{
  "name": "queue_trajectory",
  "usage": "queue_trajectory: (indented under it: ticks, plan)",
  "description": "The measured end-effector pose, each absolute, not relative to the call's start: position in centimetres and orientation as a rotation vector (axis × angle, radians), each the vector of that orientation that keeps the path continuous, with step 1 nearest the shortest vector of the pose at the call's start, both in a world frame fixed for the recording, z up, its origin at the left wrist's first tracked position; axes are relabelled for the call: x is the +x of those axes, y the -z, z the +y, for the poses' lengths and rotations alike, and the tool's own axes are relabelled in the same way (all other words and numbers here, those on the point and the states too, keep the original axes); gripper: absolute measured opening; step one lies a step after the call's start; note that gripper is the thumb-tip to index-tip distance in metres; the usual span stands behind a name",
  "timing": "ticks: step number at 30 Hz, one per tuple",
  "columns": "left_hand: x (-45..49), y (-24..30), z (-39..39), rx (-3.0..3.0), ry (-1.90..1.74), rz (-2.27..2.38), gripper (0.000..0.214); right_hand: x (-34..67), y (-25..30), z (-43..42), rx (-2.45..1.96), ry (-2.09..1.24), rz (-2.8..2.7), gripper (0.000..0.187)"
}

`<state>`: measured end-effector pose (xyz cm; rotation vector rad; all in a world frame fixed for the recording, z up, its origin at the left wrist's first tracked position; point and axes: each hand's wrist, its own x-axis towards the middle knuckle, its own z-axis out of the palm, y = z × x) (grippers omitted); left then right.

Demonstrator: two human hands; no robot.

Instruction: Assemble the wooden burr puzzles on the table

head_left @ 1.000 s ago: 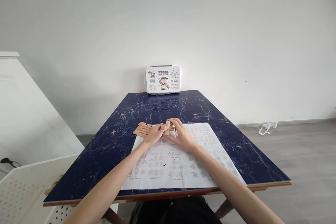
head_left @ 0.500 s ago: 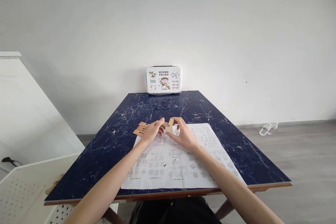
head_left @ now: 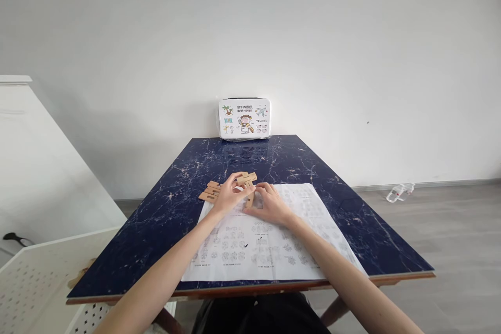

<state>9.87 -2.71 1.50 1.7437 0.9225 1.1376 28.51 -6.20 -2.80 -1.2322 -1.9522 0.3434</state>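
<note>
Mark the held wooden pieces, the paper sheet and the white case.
Wooden pieces (head_left: pixel 246 179), head view, on their upper part.
Paper sheet (head_left: pixel 274 242), head view, on its printed side.
White case (head_left: pixel 245 119), head view, middle of its front.

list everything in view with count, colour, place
table: one, dark blue, centre
printed sheet: one, white, on table
held wooden pieces: several, light brown, over sheet
wooden slats: about three, light brown, sheet's far corner, left
cartoon case: one, white, table's far end
wall: one, white, behind table
floor: one, grey, right
bottles: apparently two, clear, floor, right
panel: one, white, left
handle-like object: one, black, left
perforated container: one, white, lower left
partly hidden object: one, brown, lower left
clothing: one, black, bottom centre
left hand: one, bare, holding pieces
right hand: one, bare, holding pieces
forearms: two, bare, bottom
</note>
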Motion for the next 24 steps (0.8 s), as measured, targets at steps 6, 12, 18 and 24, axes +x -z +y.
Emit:
queue_trajectory:
  ticks: [6,12,18,24]
  plan:
    - [9.7,-1.4,-2.6,1.866,-1.195,1.038,0.063,28.6,1.7,-5.7,-1.047,-0.631,-1.648,0.053]
    - [10.0,-1.9,-3.6,2.15,-1.086,0.992,0.057,29.1,1.1,-5.3,-0.997,-0.818,-1.439,0.042]
    - [10.0,-1.8,-3.8,2.267,-1.019,1.057,0.055,29.3,1.1,-5.3,-1.019,-0.737,-1.432,0.036]
    - [9.8,-1.6,-3.5,2.263,-1.014,1.115,0.053,29.3,0.5,-5.8,-1.029,-0.619,-1.5,0.032]
